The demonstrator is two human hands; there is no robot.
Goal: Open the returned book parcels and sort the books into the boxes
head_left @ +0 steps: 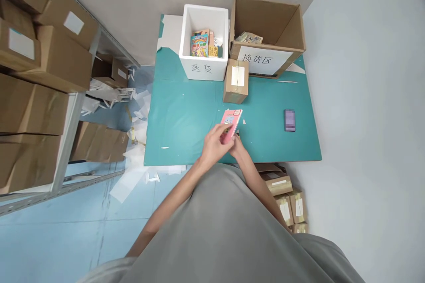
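A pink book (231, 119) is held above the front part of the green table (195, 110), tilted, with a small label near its top edge. My left hand (214, 142) grips it from the left, fingers across the cover. Behind the book's lower right side is my right hand (235, 146), its fingers partly hidden; it also holds the book, and something small and dark shows beside it. Beyond the book stands a small taped carton (236, 82) with a white label.
At the table's back are a white foam box (206, 68) with books and a large open carton (292, 55) with books. A phone (289, 120) lies right. Shelves of cartons (59, 64) stand left; more cartons (283, 208) are below right.
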